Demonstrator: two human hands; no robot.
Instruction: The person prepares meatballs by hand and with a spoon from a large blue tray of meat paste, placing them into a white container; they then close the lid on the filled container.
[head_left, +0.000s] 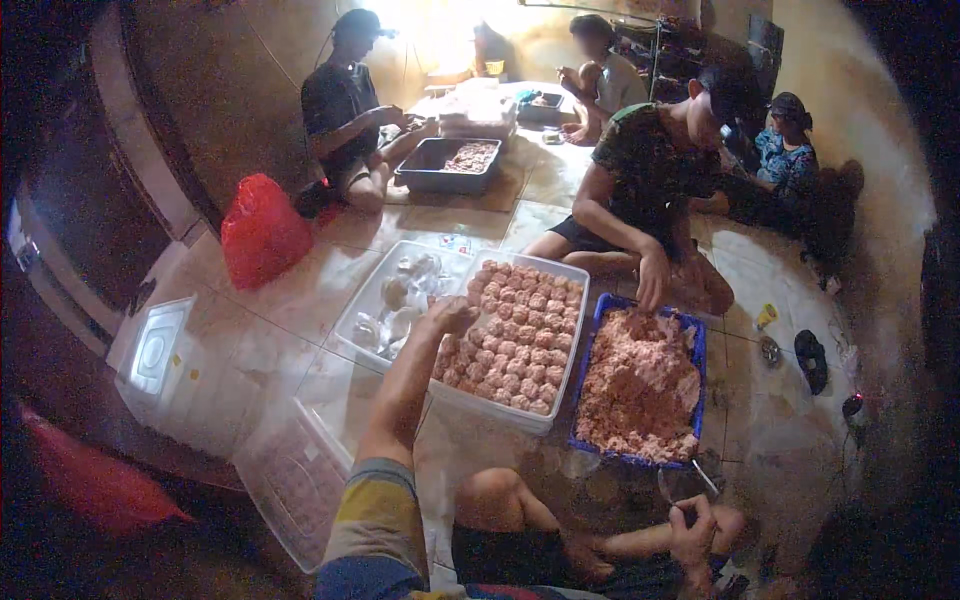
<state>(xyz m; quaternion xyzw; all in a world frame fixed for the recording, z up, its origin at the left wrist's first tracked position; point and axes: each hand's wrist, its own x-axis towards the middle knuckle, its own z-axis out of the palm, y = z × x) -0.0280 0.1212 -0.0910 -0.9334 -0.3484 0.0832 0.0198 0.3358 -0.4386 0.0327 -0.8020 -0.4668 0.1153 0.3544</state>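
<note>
My left hand (454, 313) reaches over the left edge of a clear plastic tub (551, 427) filled with rows of pinkish minced-meat balls (517, 330); whether its curled fingers hold anything is hidden. My right hand (691, 525), low at the right, pinches a thin metal utensil (705, 476), perhaps a spoon, whose bright part points up toward a blue crate (703, 390). Pinkish minced mixture (637, 382) heaps in that crate. Left of the meatballs, a second clear tub (352, 319) holds several clear plastic bags with round contents (397, 300).
A co-worker (645, 172) reaches into the blue crate's far end. Other people sit farther back, near a dark tub (442, 184) of mixture. A red plastic bag (264, 232) stands at left; clear lids (292, 487) lie nearer. A yellow-handled object (766, 315) lies at right.
</note>
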